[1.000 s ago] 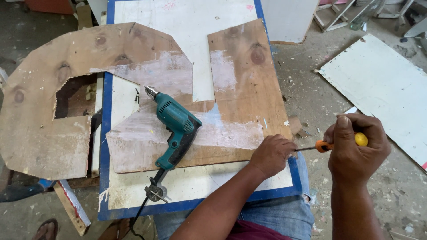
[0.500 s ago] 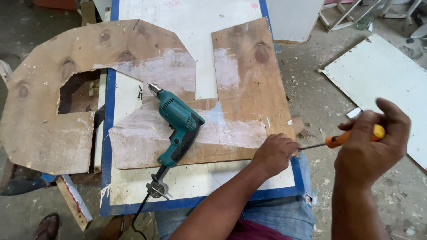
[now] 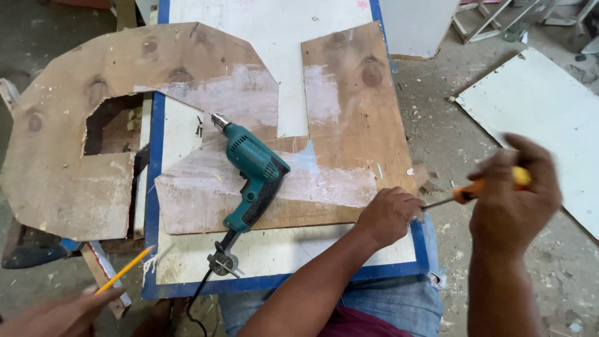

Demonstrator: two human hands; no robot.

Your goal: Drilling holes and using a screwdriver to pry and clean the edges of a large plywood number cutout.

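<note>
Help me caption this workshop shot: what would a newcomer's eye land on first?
Probably the teal electric drill, lying mid-table on the cut plywood sheet. Next, at the table's right edge, the right hand grips an orange-handled screwdriver aimed at the left hand resting on the plywood. Another person's hand holds a yellow pencil bottom left.

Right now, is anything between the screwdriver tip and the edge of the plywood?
Only the left hand, resting at the edge of the plywood. The shaft of the screwdriver in the right hand points at its fingers; the tip itself is hidden.

no packages, labels, signs, screens visible
</note>
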